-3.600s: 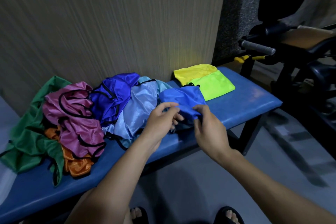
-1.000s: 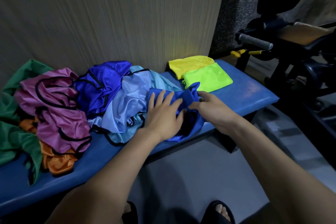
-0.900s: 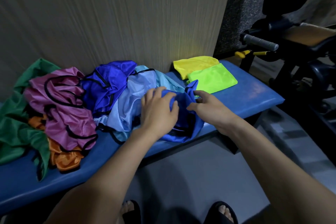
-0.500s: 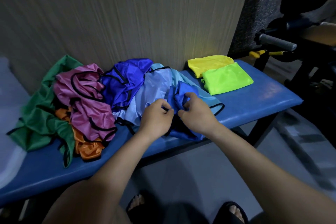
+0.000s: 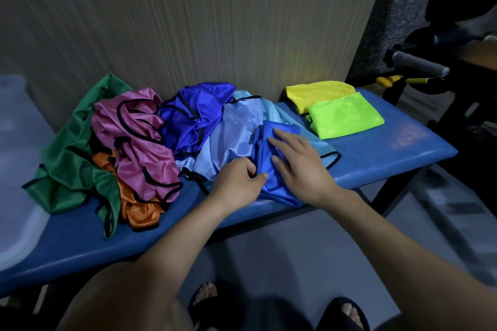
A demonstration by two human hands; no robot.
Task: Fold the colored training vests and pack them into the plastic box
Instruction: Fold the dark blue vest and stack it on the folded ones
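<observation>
Pressing flat with straight fingers, the right hand point(image 5: 301, 166) rests on the blue vest point(image 5: 271, 169) at the near edge of the surface point(image 5: 390, 153), while the left hand point(image 5: 236, 183) pinches that vest's left edge between curled fingers. Under it lies 1 light blue vest point(image 5: 236, 129); leftward are 1 royal blue vest point(image 5: 193, 113), 1 pink vest point(image 5: 139, 142), 1 orange vest point(image 5: 137, 209) and 1 green vest point(image 5: 72, 158), all crumpled. Far right lie 2 folded vests, yellow point(image 5: 317, 93) and lime point(image 5: 344, 115). A plastic box point(image 5: 16, 196) sits at the left edge.

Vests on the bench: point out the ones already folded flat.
The yellow vest and the lime-green vest at the bench's right end lie as flat rectangles; the rest are crumpled.
</observation>
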